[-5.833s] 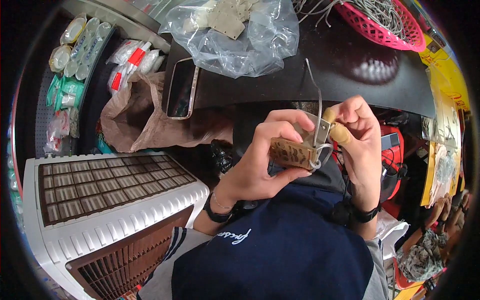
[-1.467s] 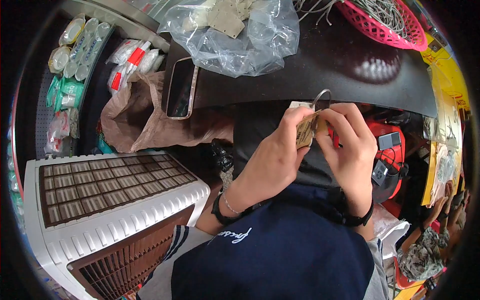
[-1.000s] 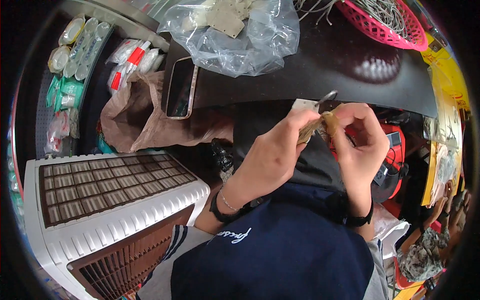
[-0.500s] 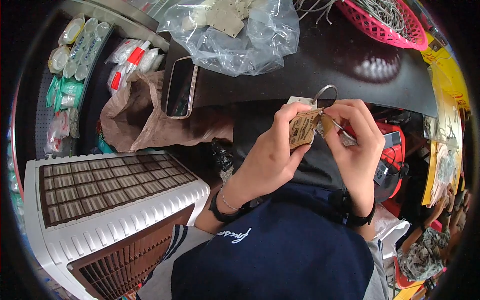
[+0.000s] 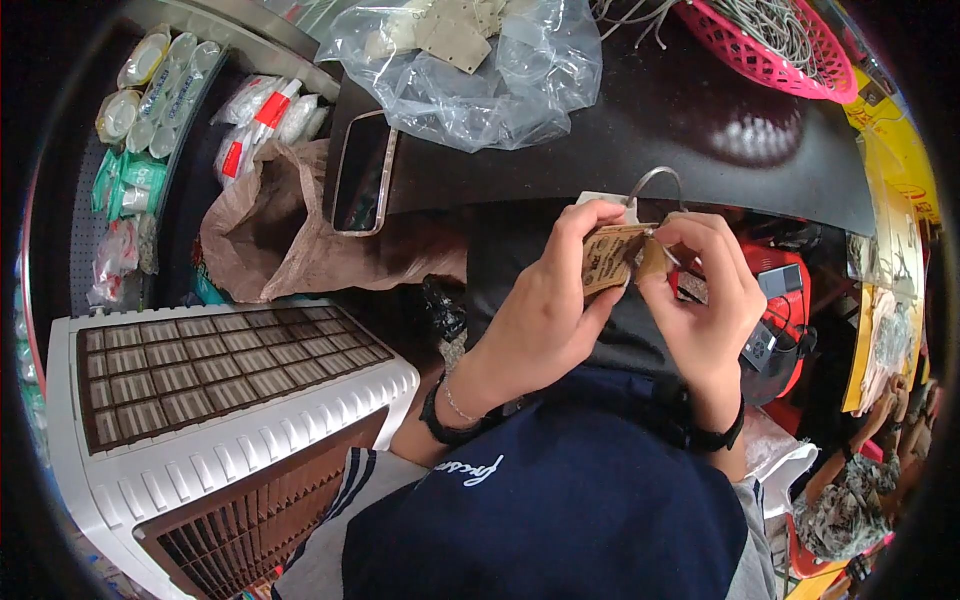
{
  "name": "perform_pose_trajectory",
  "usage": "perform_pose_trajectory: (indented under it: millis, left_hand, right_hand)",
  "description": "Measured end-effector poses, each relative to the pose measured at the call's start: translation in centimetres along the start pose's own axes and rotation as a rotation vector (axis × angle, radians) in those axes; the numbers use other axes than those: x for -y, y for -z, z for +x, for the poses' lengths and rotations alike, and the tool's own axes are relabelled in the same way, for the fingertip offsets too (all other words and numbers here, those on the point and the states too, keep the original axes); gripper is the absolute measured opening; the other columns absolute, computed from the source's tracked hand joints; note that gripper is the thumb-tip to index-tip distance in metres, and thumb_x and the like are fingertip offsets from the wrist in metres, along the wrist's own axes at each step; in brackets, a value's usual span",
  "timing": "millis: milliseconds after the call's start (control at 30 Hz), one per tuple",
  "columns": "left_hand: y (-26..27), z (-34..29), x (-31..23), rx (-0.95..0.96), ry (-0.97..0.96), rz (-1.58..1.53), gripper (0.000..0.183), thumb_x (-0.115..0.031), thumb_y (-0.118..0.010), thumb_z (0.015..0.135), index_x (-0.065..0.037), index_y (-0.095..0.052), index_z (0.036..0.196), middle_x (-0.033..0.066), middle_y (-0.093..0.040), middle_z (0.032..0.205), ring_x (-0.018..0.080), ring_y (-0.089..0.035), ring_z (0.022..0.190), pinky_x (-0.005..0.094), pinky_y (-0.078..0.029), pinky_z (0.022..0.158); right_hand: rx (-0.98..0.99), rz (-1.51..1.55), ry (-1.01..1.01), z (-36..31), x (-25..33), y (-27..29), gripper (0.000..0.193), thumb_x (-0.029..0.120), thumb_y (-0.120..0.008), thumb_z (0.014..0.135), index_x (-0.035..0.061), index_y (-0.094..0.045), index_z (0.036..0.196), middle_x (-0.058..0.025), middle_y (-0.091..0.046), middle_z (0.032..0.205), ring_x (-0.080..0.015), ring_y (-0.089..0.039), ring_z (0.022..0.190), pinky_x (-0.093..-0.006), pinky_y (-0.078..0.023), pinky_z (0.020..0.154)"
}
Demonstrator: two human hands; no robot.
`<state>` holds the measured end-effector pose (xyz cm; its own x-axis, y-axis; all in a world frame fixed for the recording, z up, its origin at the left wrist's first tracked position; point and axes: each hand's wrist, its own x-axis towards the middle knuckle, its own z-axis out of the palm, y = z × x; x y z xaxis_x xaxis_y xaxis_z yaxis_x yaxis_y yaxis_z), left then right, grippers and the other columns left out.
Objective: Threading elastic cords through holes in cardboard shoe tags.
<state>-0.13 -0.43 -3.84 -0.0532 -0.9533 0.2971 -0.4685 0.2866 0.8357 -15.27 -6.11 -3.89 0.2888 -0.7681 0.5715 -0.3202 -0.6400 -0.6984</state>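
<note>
Left hand point(image 5: 535, 320) grips a flat, rectangular tan card point(image 5: 608, 262).

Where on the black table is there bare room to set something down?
The black table is bare between the clear bag, the pink basket and the near edge. The far side is crowded with bag and basket; the phone takes up the left end.

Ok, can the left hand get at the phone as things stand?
Probably, if freed first: the left hand is holding the brown piece, but the phone looks uncovered, with nothing visible blocking the way to it.
</note>
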Motion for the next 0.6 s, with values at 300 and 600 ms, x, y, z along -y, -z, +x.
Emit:
perform_pose_trajectory:
  millis: [300, 600]
  left_hand:
    - [-0.2, -0.2, -0.2, 0.013, 0.067, -0.049, 0.068, 0.007, -0.068, 0.074, -0.001, -0.031, 0.131, 0.0174, -0.047, 0.122, 0.0283, -0.051, 0.114, 0.0353, -0.042, 0.095]
    - [-0.3, -0.2, -0.2, -0.014, 0.002, -0.023, 0.067, 0.007, -0.067, 0.074, 0.0, -0.032, 0.13, 0.0179, -0.047, 0.122, 0.0286, -0.052, 0.113, 0.0353, -0.042, 0.094]
  right_hand:
    - [-0.089, -0.149, 0.232, 0.2, -0.8, -0.2, 0.028, -0.002, -0.071, 0.064, -0.0011, -0.06, 0.09, -0.0121, -0.061, 0.089, -0.024, -0.059, 0.068, -0.0304, -0.048, 0.059]
    - [0.02, -0.152, 0.267, 0.3, -0.7, 0.0, 0.028, -0.001, -0.068, 0.068, -0.0043, -0.061, 0.095, -0.0156, -0.059, 0.093, -0.0292, -0.059, 0.076, -0.0353, -0.048, 0.065]
